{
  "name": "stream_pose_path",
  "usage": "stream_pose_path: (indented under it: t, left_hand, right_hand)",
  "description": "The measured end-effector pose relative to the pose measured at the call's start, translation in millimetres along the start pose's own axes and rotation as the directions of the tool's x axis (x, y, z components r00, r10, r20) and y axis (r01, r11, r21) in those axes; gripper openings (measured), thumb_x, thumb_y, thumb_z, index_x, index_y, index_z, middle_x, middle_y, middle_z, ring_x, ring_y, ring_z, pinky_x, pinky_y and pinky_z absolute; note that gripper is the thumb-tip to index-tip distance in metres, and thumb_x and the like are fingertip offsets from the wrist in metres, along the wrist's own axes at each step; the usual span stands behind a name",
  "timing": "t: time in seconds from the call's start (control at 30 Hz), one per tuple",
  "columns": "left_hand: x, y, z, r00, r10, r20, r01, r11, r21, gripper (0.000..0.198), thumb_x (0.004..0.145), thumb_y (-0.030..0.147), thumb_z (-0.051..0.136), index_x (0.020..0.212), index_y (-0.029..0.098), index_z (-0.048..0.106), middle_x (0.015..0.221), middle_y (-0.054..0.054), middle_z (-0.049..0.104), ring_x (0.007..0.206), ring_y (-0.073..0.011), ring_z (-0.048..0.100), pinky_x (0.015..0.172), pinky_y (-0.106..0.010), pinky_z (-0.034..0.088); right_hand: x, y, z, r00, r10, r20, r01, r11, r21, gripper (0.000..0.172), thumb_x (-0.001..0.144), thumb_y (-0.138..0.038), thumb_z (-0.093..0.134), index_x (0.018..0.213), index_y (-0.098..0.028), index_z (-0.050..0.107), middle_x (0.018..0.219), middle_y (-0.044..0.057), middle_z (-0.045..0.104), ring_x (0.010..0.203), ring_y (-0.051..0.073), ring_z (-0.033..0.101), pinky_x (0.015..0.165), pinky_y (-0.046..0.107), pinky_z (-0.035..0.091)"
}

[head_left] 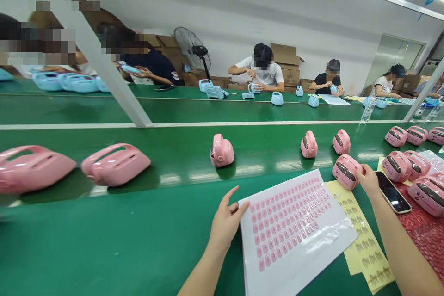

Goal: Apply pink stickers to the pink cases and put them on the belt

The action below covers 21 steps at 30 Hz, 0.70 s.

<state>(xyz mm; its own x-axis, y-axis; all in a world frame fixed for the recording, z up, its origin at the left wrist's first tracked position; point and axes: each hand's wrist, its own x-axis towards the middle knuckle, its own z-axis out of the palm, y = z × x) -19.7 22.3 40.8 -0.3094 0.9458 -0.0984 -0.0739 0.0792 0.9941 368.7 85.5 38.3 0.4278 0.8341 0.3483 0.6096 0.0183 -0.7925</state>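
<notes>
Pink casings with looped handles start at the left edge of the frame, two of them lying large on the glossy green strip. Above them, in the upper left, light-blue casings sit before co-workers at a far desk. Another pink one stands alone near the centre. Below it is the left hand, half open, index finger stretched out and thumb tip at the upper-left corner of a white sheet. Rows of small pink stickers cover much of that sheet, right of centre on the near desk. Yellow sheets with small printed marks lie partly under its right side. Right of centre, just above these, the right hand has its fingers closed on the right end of a pink casing. Beside that forearm lies a phone, next to red bubble wrap at the lower right. More pink casings cluster along the right edge.
</notes>
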Motion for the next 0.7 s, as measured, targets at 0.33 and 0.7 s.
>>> stream_pose_path:
  t: [0.33, 0.7]
  left_hand:
    - [-15, 26, -27.9, 0.967, -0.108, -0.232, 0.040, 0.960, -0.277, 0.048, 0.025, 0.038, 0.084, 0.067, 0.018, 0.068, 0.053, 0.003, 0.065, 0.043, -0.0110, 0.054, 0.039, -0.020, 0.043]
    - [-8, -12, -79.6, 0.948, -0.082, -0.307, 0.020, 0.980, -0.199, 0.054, 0.036, 0.049, 0.077, 0.080, 0.021, 0.064, 0.047, 0.005, 0.059, 0.036, -0.0134, 0.053, 0.035, -0.024, 0.043]
  right_hand:
    - [-66, -68, 78, 0.896, -0.332, 0.295, 0.299, 0.942, 0.150, 0.034, 0.071, -0.032, 0.055, 0.101, -0.017, 0.053, 0.092, 0.011, 0.060, 0.090, 0.026, 0.056, 0.084, 0.044, 0.042]
    - [-94, -81, 98, 0.383, -0.129, 0.915, -0.802, 0.444, 0.399, 0.040, 0.076, -0.049, 0.057, 0.096, -0.014, 0.057, 0.094, 0.007, 0.063, 0.087, 0.022, 0.061, 0.077, 0.039, 0.047]
